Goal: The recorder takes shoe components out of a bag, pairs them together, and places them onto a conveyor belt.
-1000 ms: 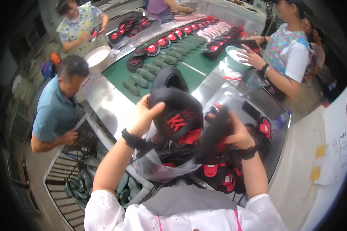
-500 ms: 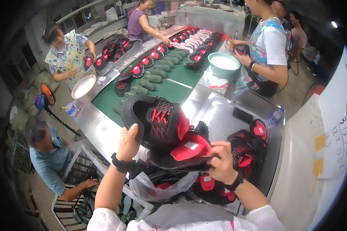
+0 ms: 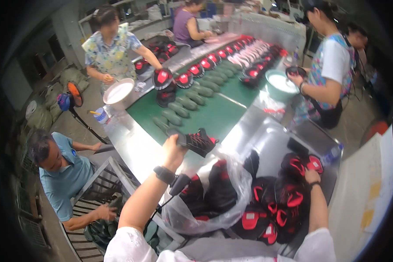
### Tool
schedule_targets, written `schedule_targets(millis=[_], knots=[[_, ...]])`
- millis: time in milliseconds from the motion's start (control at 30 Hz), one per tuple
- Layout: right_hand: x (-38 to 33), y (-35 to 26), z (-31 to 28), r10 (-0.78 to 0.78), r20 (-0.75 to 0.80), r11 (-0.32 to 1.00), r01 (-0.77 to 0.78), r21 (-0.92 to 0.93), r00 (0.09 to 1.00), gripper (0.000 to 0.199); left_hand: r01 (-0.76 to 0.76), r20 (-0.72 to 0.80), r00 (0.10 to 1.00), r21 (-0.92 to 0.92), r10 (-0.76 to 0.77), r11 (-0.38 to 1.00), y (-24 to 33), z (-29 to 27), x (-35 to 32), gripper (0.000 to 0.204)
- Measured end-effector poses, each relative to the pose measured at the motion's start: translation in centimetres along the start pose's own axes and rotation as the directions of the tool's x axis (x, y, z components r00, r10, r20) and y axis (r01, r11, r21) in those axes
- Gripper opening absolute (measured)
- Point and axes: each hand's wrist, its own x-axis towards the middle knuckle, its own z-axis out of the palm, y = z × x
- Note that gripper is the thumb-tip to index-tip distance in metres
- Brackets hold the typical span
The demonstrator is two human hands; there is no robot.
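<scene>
Up close, the left grip (image 3: pixel 174 150) has a shoe upper (image 3: pixel 200 143) over the tabletop (image 3: pixel 142 144), just beyond a plastic bag (image 3: pixel 242 209) with more uppers inside; across to the right, the right grip (image 3: pixel 312 176) is at the far edge of a pile of uppers (image 3: pixel 288 192), a phone (image 3: pixel 298 147) and a bottle (image 3: pixel 334 153) lying behind. Further out runs the belt (image 3: pixel 225 114), shoe lasts (image 3: pixel 187 103) along it, one basin (image 3: pixel 127 103) left, another bowl (image 3: pixel 280 94) right. Lower left, beside the tabletop, a crate (image 3: pixel 118 169) holds lasts.

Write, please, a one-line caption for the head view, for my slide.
Left hand holds a black-and-red shoe upper; right hand is at the uppers heaped on a metal surface.
</scene>
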Motion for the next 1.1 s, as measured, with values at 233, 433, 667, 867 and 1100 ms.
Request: schedule_targets(millis=[233,433,667,867,1100], knots=[[-2.6,-2.6,1.0,0.063,-0.185,0.917,0.016,0.398,0.981,0.021,-0.249,-0.085,0.966,-0.039,0.245,0.968,7.1,-9.8,9.3,0.012],[-8.1,-11.3,-4.7,-0.330,-0.406,0.693,0.511,0.509,0.852,0.007,-0.036,-0.060,0.997,0.289,0.056,0.957,12.6,-5.8,12.6,0.053],[-17.1,-28.0,-6.5,-0.805,-0.320,0.306,0.811,0.498,0.500,0.011,-0.040,0.558,0.574,0.751,-0.600,0.660,1.1,4.4,0.5,0.027],[-18.0,-27.5,-1.8,-0.894,0.278,0.300,0.931,-0.207,0.350,0.028,-0.758,0.220,0.590,0.482,-0.777,-0.440,-5.5,4.9,-1.4,0.035],[-17.5,-22.4,-2.2,-0.689,0.196,0.686,0.715,-0.136,0.698,0.059,-0.877,0.383,0.481,0.211,-0.789,-0.432,-7.8,2.4,-5.6,0.102]])
